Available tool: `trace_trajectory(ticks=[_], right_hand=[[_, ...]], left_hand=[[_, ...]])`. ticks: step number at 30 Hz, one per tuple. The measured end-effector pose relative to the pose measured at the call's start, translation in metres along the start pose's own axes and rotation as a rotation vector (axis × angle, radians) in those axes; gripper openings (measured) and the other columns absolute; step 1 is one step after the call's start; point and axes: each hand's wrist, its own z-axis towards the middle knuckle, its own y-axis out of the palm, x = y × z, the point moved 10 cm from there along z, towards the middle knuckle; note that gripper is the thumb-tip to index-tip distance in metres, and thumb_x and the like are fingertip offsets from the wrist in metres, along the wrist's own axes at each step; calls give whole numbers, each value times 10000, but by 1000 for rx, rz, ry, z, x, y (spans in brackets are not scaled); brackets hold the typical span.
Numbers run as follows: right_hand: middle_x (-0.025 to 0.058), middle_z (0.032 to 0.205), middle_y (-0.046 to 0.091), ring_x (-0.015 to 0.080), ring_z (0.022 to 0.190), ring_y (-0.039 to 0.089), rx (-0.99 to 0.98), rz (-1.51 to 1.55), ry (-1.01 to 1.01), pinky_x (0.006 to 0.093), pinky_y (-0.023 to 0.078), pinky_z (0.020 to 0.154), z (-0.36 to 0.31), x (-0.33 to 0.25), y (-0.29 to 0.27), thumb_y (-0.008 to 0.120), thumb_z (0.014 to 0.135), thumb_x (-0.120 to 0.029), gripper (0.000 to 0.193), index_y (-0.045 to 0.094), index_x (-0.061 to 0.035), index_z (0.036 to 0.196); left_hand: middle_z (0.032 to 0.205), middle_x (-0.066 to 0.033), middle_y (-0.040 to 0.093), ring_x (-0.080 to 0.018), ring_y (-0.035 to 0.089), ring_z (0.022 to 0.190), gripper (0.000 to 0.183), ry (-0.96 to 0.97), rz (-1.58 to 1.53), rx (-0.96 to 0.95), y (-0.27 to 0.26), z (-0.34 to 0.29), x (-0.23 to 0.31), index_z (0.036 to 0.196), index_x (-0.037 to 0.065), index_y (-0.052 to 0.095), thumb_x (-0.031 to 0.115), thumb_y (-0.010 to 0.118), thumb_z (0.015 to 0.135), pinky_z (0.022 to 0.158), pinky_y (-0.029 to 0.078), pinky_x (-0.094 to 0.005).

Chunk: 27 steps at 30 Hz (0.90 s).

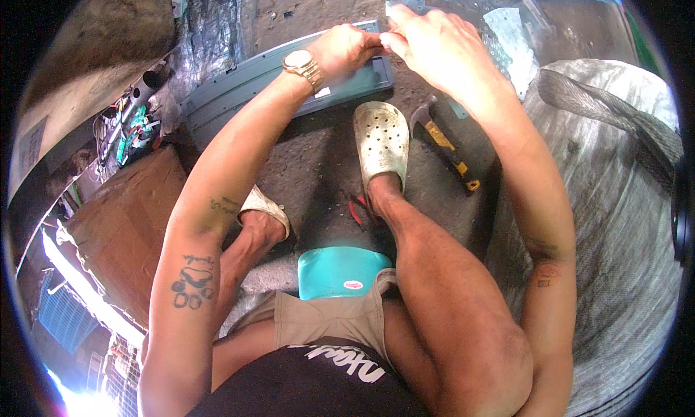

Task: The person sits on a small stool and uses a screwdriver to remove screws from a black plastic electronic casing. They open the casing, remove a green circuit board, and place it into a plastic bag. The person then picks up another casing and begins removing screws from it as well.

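My left hand [349, 49], below a gold wristwatch [304, 66], is closed above the right end of a long grey-blue panel [253, 91] lying on the floor. My right hand [436, 44] reaches in from the other side, and its bent fingers meet those of the left. Whatever is pinched between them is too small or too hidden to make out. Just below the right wrist, a claw hammer [447, 148] with a yellow and black handle rests on the floor. Red-handled pliers [356, 210] lie nearer, beside my foot.
A turquoise plastic stool [333, 272] is under me. My feet wear white clogs [381, 138]. A large grey woven sack [594, 272] fills the right side. To the left stand a brown cardboard box [123, 229] and a heap of scrap parts [127, 131]. Clear plastic sheeting [507, 33] lies far right.
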Motion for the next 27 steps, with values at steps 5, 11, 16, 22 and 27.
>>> trace_trajectory(ticks=[5,11,16,22,27], right_hand=[[193,847,703,424,892,700,-81,-1,-102,528,557,784,0,-10,7,618,998,-297,213,596,-133,1133],[190,978,687,374,958,714,-96,50,-159,505,577,799,3,-25,3,615,916,-93,211,607,-84,1126],[227,1111,681,419,984,697,-157,-79,-174,509,566,818,-2,-38,3,654,950,-177,304,529,-112,1219],[251,954,715,427,915,720,-162,19,-77,530,578,807,0,-19,-2,637,901,-157,250,620,-53,1129],[157,1020,664,386,968,691,44,99,-328,478,561,823,-6,-38,-21,647,974,-209,202,604,-70,1114]], left_hand=[[874,-181,735,-358,717,814,188,8,-150,63,8,-1,0,1104,158,744,215,623,971,766,568,-462],[880,-172,730,-349,722,800,167,35,-159,208,-4,-18,1,1059,136,749,240,696,939,711,572,-419],[902,-155,737,-368,712,824,172,56,-151,251,-7,-24,12,1054,117,731,181,721,895,730,578,-434],[871,-181,722,-391,704,832,143,39,-142,278,-3,-19,11,997,89,706,168,698,879,739,572,-462],[850,-145,714,-363,702,798,155,-67,-13,154,9,-11,4,955,101,690,229,730,877,710,566,-451]])
